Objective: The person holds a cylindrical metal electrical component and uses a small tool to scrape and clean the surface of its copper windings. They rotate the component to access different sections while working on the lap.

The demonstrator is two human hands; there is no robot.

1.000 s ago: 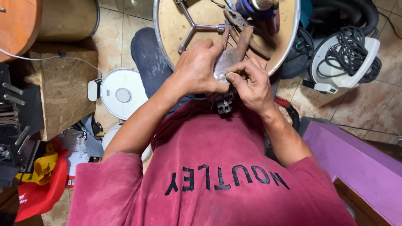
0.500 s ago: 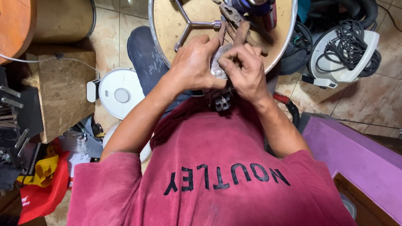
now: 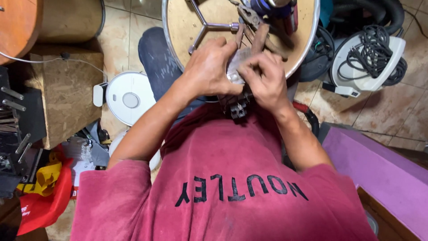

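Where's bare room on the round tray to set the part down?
Free: the tray board left of the three-armed metal bracket, up to the rim. Crowded: right side, with pliers and piled tools. Left hand and right hand grip a small metal part over the near edge.

The small part [image 3: 235,67] above the red cloth shirt [image 3: 232,178] looks like dull grey metal. Just beyond it, the round tray [image 3: 209,13] has a matt wooden base and a shiny metal rim.
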